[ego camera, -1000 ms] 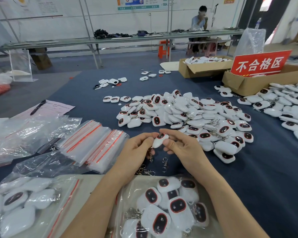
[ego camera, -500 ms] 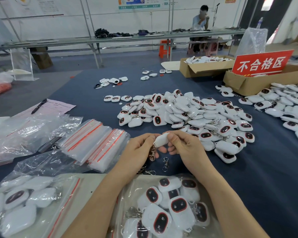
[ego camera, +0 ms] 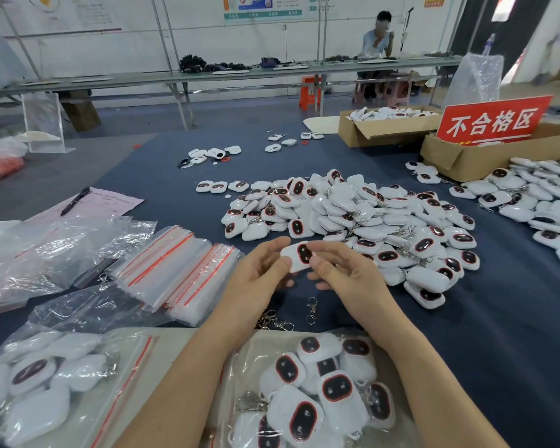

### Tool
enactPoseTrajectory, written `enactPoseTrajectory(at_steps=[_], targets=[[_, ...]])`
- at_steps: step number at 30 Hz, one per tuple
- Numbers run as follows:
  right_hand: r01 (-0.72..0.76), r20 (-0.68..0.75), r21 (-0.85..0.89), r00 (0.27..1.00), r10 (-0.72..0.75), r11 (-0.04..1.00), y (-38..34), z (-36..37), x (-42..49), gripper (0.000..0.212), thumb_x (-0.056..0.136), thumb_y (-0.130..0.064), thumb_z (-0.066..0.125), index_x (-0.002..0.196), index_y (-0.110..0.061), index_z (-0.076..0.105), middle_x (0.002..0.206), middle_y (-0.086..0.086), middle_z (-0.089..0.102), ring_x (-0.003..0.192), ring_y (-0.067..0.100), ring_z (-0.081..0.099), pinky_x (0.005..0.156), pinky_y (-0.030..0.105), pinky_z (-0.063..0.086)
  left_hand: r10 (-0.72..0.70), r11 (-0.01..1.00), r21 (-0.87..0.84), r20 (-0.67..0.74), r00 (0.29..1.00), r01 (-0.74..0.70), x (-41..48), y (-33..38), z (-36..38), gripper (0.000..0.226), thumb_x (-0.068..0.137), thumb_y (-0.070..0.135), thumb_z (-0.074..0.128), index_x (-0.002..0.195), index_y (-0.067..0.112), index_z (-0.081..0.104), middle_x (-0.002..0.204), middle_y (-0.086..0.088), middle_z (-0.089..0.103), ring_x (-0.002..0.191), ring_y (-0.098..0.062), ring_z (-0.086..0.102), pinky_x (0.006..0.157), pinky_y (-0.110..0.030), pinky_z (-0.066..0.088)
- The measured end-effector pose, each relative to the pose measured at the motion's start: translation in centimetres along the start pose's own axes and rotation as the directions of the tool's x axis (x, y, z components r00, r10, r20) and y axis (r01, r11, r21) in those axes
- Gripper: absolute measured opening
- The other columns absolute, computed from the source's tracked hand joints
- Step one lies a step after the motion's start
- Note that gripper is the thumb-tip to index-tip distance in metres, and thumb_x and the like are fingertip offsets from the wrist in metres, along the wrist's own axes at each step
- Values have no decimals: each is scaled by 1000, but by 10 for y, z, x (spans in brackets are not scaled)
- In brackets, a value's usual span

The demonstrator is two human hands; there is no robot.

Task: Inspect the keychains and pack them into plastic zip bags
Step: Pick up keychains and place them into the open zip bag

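The left hand (ego camera: pixel 256 276) and right hand (ego camera: pixel 353 279) are both pinching one keychain (ego camera: pixel 299 255) between them, each gripping an end with thumb and curled fingers and holding it just above the table (ego camera: pixel 498 334), a little in from the middle of the near edge. Half a second ago it was showing only its white shell. Now it is facing the camera with its dark, red-rimmed panel, so the person is evidently rolling it over to check each side. Inspection of this piece is probably nearing its end, with bagging coming next, though neither hand is holding a bag yet. Loose clips (ego camera: pixel 311 310) are lying just below the hands. A filled bag (ego camera: pixel 320 383) is sitting at the near edge under the wrists, and a second bag (ego camera: pixel 46 383) is lying at the near left corner. Empty bags (ego camera: pixel 175 270) are lying stacked to the left, and the pile (ego camera: pixel 369 221) is waiting just beyond the hands, toward the centre.
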State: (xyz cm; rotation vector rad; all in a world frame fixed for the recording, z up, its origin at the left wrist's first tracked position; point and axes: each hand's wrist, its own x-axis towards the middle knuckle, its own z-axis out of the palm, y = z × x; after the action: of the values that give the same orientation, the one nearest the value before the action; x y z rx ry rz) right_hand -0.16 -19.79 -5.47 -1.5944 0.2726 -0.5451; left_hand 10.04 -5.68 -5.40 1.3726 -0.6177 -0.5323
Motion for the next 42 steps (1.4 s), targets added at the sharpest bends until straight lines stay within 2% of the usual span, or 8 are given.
enactPoseTrajectory(at_steps=[7, 11, 14, 21, 28, 35, 38, 42], targets=[[-58, -8, -47, 998, 58, 997, 5, 0, 1, 25, 93, 5, 62, 85, -19, 59, 77, -8, 71, 82, 10, 72, 79, 26, 59, 50, 998, 26, 19, 999, -51, -2, 3, -1, 31, 93, -5, 62, 109, 19, 74, 106, 4, 77, 97, -5, 68, 82, -14, 51], [-65, -17, -45, 998, 64, 997, 7, 0, 2, 27, 92, 8, 61, 86, -18, 55, 88, 3, 73, 81, 12, 72, 80, 31, 57, 71, 997, 24, -5, 997, -71, -2, 3, 1, 37, 91, -9, 61, 86, 23, 79, 114, 12, 75, 106, -3, 69, 83, -12, 50], [-69, -16, -52, 998, 68, 996, 9, 0, 2, 28, 92, 8, 61, 85, -19, 56, 85, 0, 73, 80, 11, 72, 80, 30, 57, 75, 997, 29, 0, 997, -75, -2, 4, 1, 42, 91, -11, 61, 81, 26, 80, 115, 12, 74, 106, -4, 69, 83, -12, 50], [-79, -24, -58, 997, 77, 995, 6, 0, 2, 25, 91, 5, 62, 86, -18, 56, 78, -3, 74, 78, 11, 71, 76, 25, 58, 58, 997, 49, -14, 998, -57, -2, 4, 1, 36, 91, -10, 60, 90, 22, 78, 112, 11, 75, 94, 0, 68, 77, -11, 50], [-37, -14, -47, 999, 36, 998, 1, 1, 0, 12, 89, -11, 73, 94, -18, 65, 87, 3, 75, 79, 13, 72, 73, 23, 59, 29, 995, 96, -23, 999, -27, -3, 4, 1, 20, 94, 21, 70, 114, 22, 67, 105, 4, 76, 93, -10, 72, 78, -19, 55], [-35, -27, -95, 999, 32, 995, -4, 1, -8, 15, 97, -9, 60, 103, -23, 66, 94, -6, 76, 80, 10, 71, 73, 21, 57, -97, 981, -191, -278, 956, 44, -13, 22, 0, 19, 100, 22, 61, 114, 10, 66, 83, -1, 74, 71, -10, 69, 63, -21, 56], [-22, -35, -149, 999, 17, 989, -9, 2, -12, 20, 99, -10, 56, 102, -27, 67, 94, -10, 76, 82, 8, 70, 77, 22, 54, -211, 930, -355, -299, 931, 97, -27, 40, -15, 18, 100, 23, 61, 110, 9, 68, 77, -1, 72, 60, -7, 65, 54, -19, 55], [100, 42, -317, 995, -91, 943, -30, 12, -25, 32, 100, -13, 56, 97, -42, 70, 98, -21, 73, 87, 1, 66, 78, 12, 49, -241, 944, -293, -304, 922, 150, -66, 54, -49, 18, 100, 19, 59, 110, 11, 72, 74, -3, 71, 58, -9, 63, 50, -21, 53]])
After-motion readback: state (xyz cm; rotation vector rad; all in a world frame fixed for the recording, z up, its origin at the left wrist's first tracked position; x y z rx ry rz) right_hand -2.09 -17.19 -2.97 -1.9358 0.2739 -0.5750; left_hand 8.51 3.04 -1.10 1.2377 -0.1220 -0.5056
